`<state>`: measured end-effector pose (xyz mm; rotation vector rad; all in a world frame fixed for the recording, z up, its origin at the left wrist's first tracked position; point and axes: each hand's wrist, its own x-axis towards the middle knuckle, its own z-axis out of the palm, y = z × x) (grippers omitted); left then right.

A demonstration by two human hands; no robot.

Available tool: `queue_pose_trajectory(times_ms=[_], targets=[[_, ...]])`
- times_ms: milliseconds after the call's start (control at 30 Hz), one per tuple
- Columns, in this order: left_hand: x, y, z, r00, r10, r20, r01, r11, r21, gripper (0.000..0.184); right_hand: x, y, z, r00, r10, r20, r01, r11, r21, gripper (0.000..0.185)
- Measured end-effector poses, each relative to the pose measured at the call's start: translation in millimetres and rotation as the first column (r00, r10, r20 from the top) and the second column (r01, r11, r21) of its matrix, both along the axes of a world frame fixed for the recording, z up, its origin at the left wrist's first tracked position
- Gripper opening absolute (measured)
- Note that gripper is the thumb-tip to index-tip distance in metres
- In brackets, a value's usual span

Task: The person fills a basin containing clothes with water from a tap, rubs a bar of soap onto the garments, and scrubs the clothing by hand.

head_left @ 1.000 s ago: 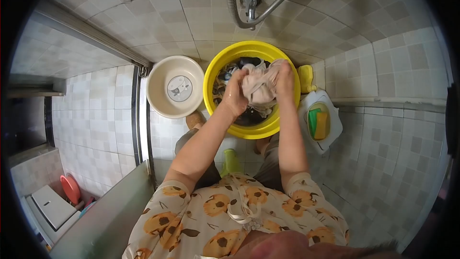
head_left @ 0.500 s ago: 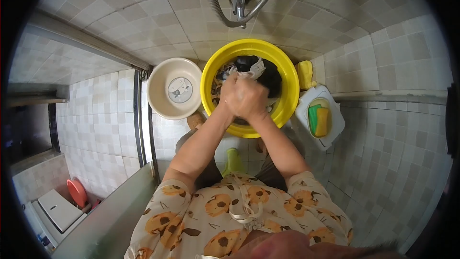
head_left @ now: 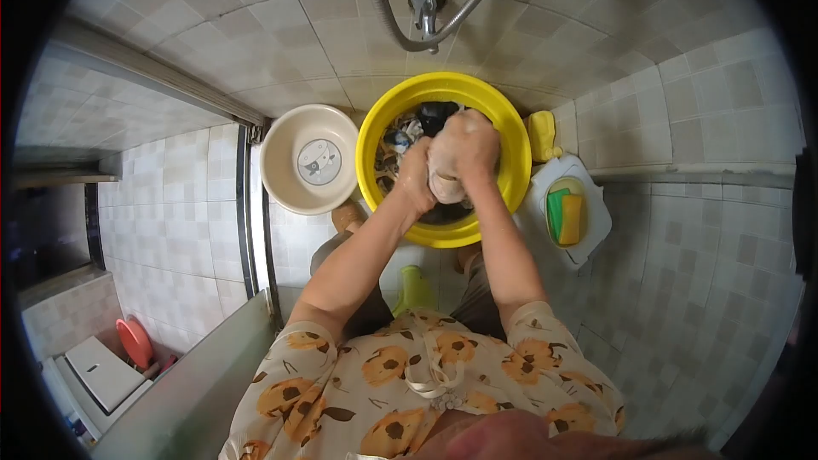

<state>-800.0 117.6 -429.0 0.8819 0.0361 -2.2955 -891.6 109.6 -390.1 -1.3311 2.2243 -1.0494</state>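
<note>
A wet, pale cloth [head_left: 444, 185] is bunched between my two hands over the yellow tub [head_left: 516, 115]; its exact kind does not show. My left hand [head_left: 415, 172] is closed on the cloth's left side. Folded over its upper right part is my right hand [head_left: 473, 146], fingers curled. Below them in the tub lie dark wet laundry [head_left: 436, 114] and patterned fabric [head_left: 391, 143], partly hidden by my hands and forearms.
A cream basin [head_left: 273, 162] stands left of the tub. To the right are a yellow cloth [head_left: 542, 135] and a white stool [head_left: 594, 223] bearing green and yellow sponges [head_left: 572, 218]. Above are a wall tap [head_left: 423, 8] and metal hose [head_left: 381, 8]. A green stool [head_left: 414, 288] is below me.
My hands were clasped together around the cloth and have moved apart slightly. The right hand has shifted right and up, and more of the cloth now shows between them.
</note>
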Motion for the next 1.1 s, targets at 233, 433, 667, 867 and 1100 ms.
queue_pose_trajectory(times_ms=[233, 433, 667, 867, 1100], targets=[[22.2, -12.5, -70.0, 0.774, 0.252, 0.581, 0.152, 0.817, -0.557, 0.019, 28.8, 28.3, -4.1, 0.963, 0.252, 0.098, -0.205, 0.917, -0.343, 0.022], [13.6, -5.5, -18.3, 0.992, 0.121, -0.029, -0.122, 0.991, -0.053, 0.028, 21.2, 14.1, -15.6, 0.979, 0.204, -0.027, -0.205, 0.974, -0.099, 0.022], [5.6, -13.5, 23.6, 0.986, 0.078, -0.145, -0.085, 0.995, -0.047, 0.038, -29.3, -1.3, -26.6, 0.879, 0.111, 0.465, -0.058, 0.99, -0.127, 0.052], [-2.6, -20.7, 18.3, 0.934, 0.274, 0.229, -0.191, 0.925, -0.329, 0.041, -15.6, 13.9, -3.4, 0.922, 0.234, 0.307, -0.177, 0.963, -0.201, 0.03], [13.2, 0.6, -27.4, 0.91, 0.271, 0.313, 0.033, 0.706, -0.707, 0.032, 30.6, 45.3, -3.3, 0.834, 0.463, -0.3, -0.551, 0.714, -0.432, 0.019]])
